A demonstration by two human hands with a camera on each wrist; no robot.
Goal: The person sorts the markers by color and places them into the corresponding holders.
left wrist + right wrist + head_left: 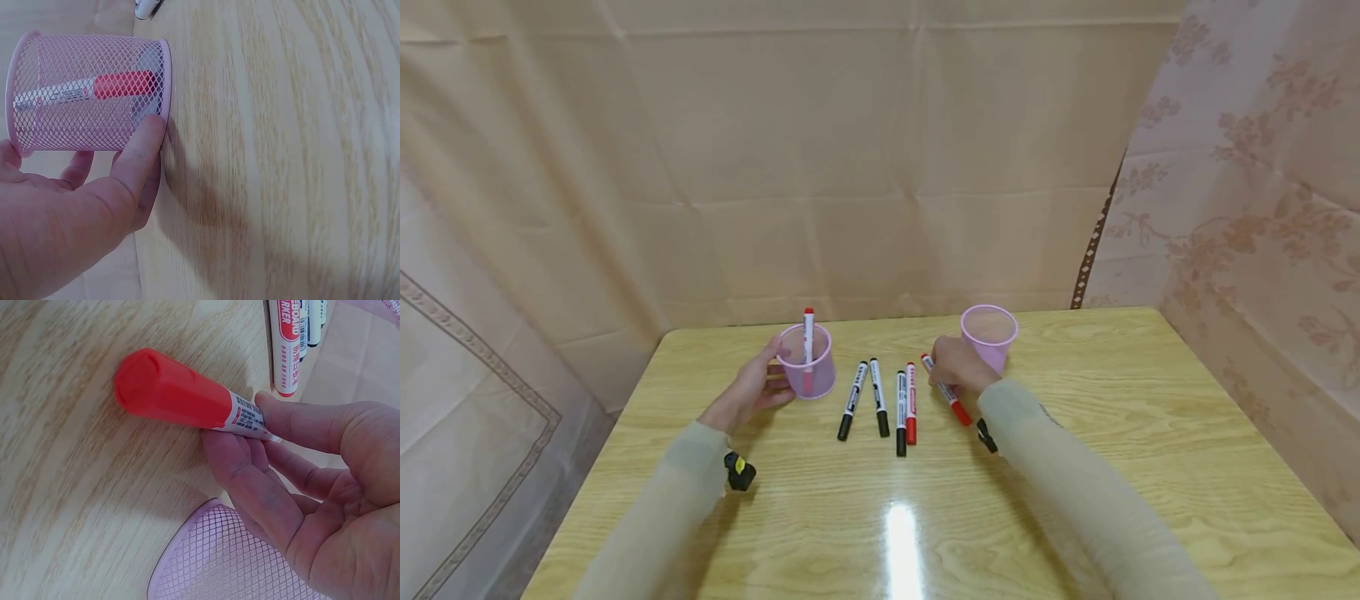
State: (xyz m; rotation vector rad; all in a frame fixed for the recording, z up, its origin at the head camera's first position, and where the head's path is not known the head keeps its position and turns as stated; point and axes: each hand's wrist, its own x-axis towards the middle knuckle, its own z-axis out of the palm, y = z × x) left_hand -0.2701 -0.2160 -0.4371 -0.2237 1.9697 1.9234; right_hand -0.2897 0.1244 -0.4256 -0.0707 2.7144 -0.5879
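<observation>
My left hand (pixel 752 385) holds the left pink mesh pen holder (pixel 820 379) from its left side, with fingers near the rim and base. A red-capped whiteboard marker (pixel 122 84) stands in that holder, cap down. My right hand (pixel 958 364) pinches another red-capped marker (pixel 175 394) by its white barrel, its cap pointing toward me. Beyond that hand stands a second pink mesh holder (pixel 996 354), partly hidden by the hand. Between the hands lie a red marker (pixel 912 404) and several black markers (pixel 878 398) on the table.
The wood-grain table (pixel 820 517) ends at a beige curtain (pixel 865 167) behind. Patterned cloth (pixel 1262 208) hangs along the right side and more cloth (pixel 467 433) on the left. A bright reflection shows on the table's near part.
</observation>
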